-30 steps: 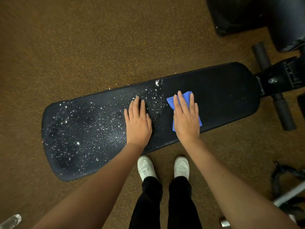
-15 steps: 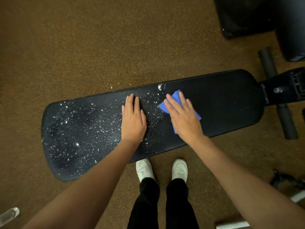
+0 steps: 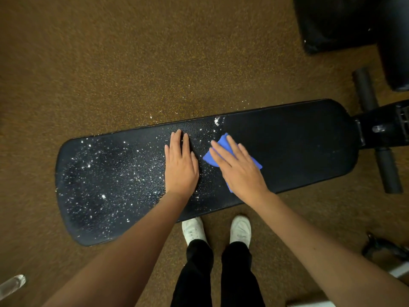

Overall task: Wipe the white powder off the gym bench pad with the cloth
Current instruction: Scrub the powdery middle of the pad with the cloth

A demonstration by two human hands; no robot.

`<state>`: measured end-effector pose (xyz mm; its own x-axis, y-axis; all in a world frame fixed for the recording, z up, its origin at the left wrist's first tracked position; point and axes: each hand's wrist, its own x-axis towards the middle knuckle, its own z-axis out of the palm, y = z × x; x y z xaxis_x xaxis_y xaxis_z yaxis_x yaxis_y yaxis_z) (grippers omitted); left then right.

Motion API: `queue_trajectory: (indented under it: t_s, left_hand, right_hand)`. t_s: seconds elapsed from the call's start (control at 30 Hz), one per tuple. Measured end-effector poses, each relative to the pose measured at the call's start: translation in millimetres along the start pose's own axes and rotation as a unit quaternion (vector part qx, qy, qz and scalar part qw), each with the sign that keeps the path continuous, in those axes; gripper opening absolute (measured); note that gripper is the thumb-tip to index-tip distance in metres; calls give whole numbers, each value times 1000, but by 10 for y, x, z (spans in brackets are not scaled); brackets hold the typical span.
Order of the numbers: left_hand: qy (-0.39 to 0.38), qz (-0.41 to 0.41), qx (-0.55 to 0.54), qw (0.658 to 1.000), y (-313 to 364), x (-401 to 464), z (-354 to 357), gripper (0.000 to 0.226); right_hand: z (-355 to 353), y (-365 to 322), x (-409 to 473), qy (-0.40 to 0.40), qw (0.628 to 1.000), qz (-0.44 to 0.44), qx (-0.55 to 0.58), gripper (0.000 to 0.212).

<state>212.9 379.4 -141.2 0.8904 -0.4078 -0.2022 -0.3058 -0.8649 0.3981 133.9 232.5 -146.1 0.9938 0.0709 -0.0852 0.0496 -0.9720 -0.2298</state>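
Pad: the black bench pad (image 3: 287, 151) runs left to right – bare on its right half, white powder (image 3: 106, 173) across the left.
Cloth: the blue cloth (image 3: 218, 149) lies at the boundary, pressed flat under the right hand (image 3: 238, 169), fingers straight.
Left hand: the left hand (image 3: 180, 165) rests flat on the speckled part, gripping nothing.
Direction: the remaining powder lies leftward – likely past the left hand.

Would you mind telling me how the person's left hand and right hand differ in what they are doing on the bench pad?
The left hand lies bare on the bench pad, while the right hand presses the blue cloth onto it. The left hand sits amid the white powder; the right hand is at the edge of the clean stretch. The left fingers point straight across, the right ones angle leftward. Both lie flat with straight fingers.
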Motion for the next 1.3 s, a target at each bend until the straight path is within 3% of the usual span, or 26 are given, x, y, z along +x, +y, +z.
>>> queue_trajectory:
  t_s: [0.13, 0.27, 0.33, 0.57, 0.77, 1.0, 1.2, 1.3]
  left_hand:
    - [-8, 2, 1, 1000, -19, -3, -25, 56]
    - [-19, 10, 8, 1000, -54, -2, -41, 57]
    - [-20, 12, 3, 1000, -69, 2, -44, 57]
    - [-25, 14, 4, 1000, -60, 0, -84, 57]
    - [-33, 17, 23, 999, -61, -8, -55, 59]
    - [-19, 7, 19, 1000, -26, 2, -54, 48]
    - [-12, -2, 24, 1000, 5, 2, -41, 47]
    - [-6, -12, 17, 1000, 18, 15, -36, 46]
  right_hand:
    - [-64, 220, -44, -12, 999, -47, -20, 54]
    - [-114, 383, 150, 29, 995, 95, 19, 48]
    - [-100, 287, 191, 40, 992, 116, 20, 49]
    - [-68, 298, -281, -9, 998, -56, -28, 56]
    - [-121, 414, -97, 33, 992, 117, 18, 54]
    - [-73, 284, -532, 6, 1000, -7, -22, 55]
    - [-85, 318, -51, 48, 985, 161, 41, 52]
    - [-47, 200, 152, 45, 985, 164, 41, 51]
